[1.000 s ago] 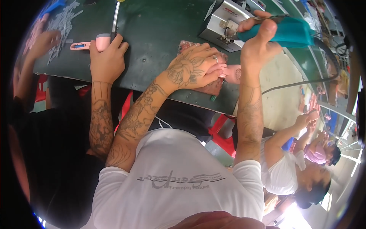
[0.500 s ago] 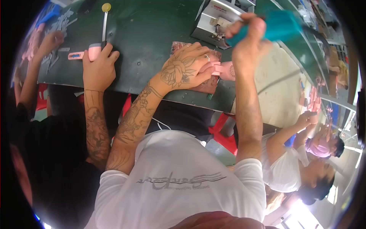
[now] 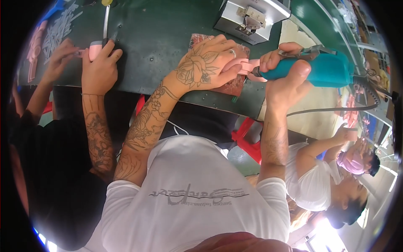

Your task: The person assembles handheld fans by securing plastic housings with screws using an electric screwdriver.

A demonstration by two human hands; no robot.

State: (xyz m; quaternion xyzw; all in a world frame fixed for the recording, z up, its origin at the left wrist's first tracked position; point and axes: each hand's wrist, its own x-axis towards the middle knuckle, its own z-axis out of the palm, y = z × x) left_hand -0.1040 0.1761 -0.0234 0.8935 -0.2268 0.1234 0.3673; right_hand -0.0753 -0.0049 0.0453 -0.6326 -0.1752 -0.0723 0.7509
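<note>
My right hand (image 3: 289, 80) is wrapped round a teal electric screwdriver (image 3: 329, 69) held almost level, a metal lever along its side. The tool's tip points left at a pink plastic housing (image 3: 251, 66); whether it touches is hard to tell. My left hand (image 3: 210, 63) lies over that housing, fingers closed round it and pressing it onto a reddish-brown mat (image 3: 235, 87). Much of the housing is hidden under the palm.
A silver box-shaped machine (image 3: 249, 21) stands beyond the mat on the green table (image 3: 155, 38). A dark cable (image 3: 336, 110) trails from the screwdriver. At left, a co-worker's hands (image 3: 98, 69) hold a pink part near pale strips (image 3: 61, 25). More people sit at right.
My right hand has brought the screwdriver down and nearer, its tip now by the housing. My left hand stays nearly in place. The co-worker's other hand has moved to the pink part.
</note>
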